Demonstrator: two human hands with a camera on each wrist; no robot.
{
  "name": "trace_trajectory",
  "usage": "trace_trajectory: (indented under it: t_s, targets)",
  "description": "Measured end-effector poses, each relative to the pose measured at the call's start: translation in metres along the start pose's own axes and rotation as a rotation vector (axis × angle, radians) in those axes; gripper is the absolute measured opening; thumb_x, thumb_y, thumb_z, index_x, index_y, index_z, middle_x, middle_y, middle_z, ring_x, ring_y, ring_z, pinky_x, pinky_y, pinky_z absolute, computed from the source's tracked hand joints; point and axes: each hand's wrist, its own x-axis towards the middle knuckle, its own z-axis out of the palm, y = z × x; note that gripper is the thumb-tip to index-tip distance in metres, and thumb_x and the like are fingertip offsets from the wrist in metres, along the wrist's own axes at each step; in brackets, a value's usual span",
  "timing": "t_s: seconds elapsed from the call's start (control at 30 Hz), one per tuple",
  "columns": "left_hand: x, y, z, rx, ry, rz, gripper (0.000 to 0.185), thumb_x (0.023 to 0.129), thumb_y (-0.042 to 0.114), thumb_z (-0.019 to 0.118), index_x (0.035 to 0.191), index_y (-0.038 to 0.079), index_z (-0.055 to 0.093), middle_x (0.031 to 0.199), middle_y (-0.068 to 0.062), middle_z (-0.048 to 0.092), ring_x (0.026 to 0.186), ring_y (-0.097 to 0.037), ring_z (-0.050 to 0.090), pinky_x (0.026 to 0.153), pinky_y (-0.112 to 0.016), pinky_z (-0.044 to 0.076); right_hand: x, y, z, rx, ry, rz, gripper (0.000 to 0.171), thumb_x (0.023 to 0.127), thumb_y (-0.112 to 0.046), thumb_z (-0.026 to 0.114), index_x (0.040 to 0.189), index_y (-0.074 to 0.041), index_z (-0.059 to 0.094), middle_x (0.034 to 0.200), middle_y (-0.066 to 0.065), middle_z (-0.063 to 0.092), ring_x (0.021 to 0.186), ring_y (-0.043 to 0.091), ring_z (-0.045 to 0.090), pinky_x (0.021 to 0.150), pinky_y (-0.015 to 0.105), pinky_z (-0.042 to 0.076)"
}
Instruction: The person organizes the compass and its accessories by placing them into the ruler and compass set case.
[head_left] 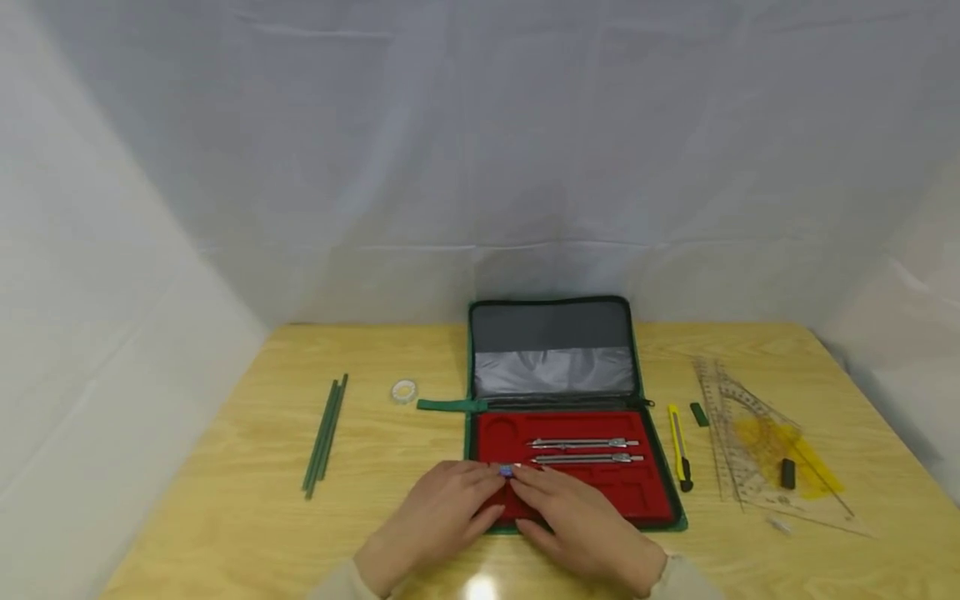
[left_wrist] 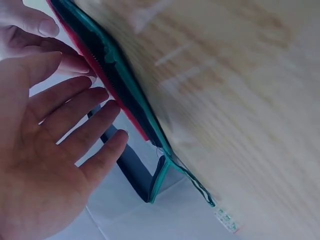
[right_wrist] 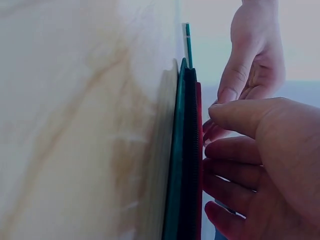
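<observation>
My left hand and right hand meet fingertip to fingertip, pinching a small blue piece over the near left of the red tray of the open case. Two compasses already sit in their slots; the knife, set squares and green rods lie out on the surface.

— What's lying open there?
— A green zip case, lid back, red tray flat.
— And that small blue piece?
— At the tray's near-left edge, two metal compasses lying just behind.
</observation>
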Motion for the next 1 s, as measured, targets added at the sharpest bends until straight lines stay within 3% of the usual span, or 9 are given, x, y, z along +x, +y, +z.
trace_trajectory:
  t_s: [0.27,0.57,0.77,1.0]
  targets:
    - [0.005,-0.013,-0.010,-0.075,0.014,-0.063,0.034,0.097,0.035,0.056,0.123,0.015,0.064,0.126,-0.003,0.056,0.110,-0.018,0.056,0.090,-0.038,0.048,0.003,0.007,-0.009,0.038,0.009,0.039,0.049,0.097,-0.037,0.055,0.138,-0.010,0.052,0.146,0.002,0.042,0.131,0.020,0.041,0.102,0.043,0.037]
    - [0.005,-0.055,-0.018,-0.035,0.124,-0.257,0.036,0.092,0.027,0.064,0.123,0.009,0.062,0.126,-0.009,0.057,0.108,-0.027,0.058,0.081,-0.044,0.051,0.008,0.025,-0.015,0.052,0.054,0.058,0.049,0.096,-0.038,0.056,0.136,-0.010,0.054,0.146,0.005,0.041,0.129,0.021,0.043,0.100,0.044,0.040]
    - [0.002,-0.082,-0.020,-0.030,0.099,-0.432,0.041,0.092,0.023,0.063,0.126,0.002,0.057,0.129,-0.016,0.053,0.112,-0.034,0.054,0.080,-0.047,0.051,0.013,0.030,-0.013,0.041,0.070,0.061,0.047,0.095,-0.037,0.058,0.134,-0.010,0.056,0.145,0.007,0.042,0.128,0.022,0.044,0.099,0.045,0.041]
    - [0.005,-0.113,-0.015,-0.075,0.090,-0.542,0.037,0.092,0.020,0.065,0.122,0.000,0.058,0.117,-0.016,0.057,0.100,-0.032,0.058,0.072,-0.044,0.053,0.019,0.029,-0.010,0.075,0.069,0.074,0.047,0.095,-0.036,0.058,0.134,-0.010,0.056,0.146,0.008,0.041,0.128,0.023,0.044,0.100,0.045,0.040]
